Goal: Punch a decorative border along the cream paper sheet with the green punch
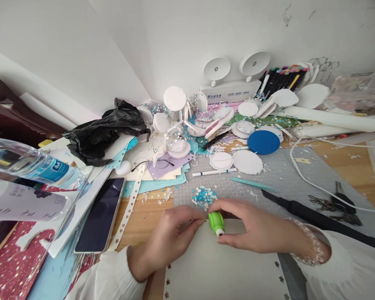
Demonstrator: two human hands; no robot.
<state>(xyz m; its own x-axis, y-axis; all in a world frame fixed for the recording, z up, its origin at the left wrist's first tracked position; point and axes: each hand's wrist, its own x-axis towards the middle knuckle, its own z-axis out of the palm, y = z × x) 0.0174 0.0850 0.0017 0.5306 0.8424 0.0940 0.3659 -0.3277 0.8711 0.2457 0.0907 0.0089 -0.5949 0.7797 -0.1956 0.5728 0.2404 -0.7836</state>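
A pale sheet of paper (226, 266) lies in front of me, with small flower-shaped holes along its left and right sides. My right hand (246, 223) is closed around a green craft punch (216, 223) with a white part, at the sheet's far edge. To the left of the punch, my left hand (178, 231) pinches the far edge of the paper between thumb and fingers. Just beyond both hands is a small heap of blue and white paper confetti (204, 195). The paper's near end runs out of view.
A grey cutting mat (287, 183) bears a turquoise strip (253, 184), a black pen-like tool (303, 212), keys (340, 204) and a white cable. On the left are a phone (100, 214) and a water bottle (40, 164). White discs, a blue disc (263, 142) and eyeglasses crowd the back.
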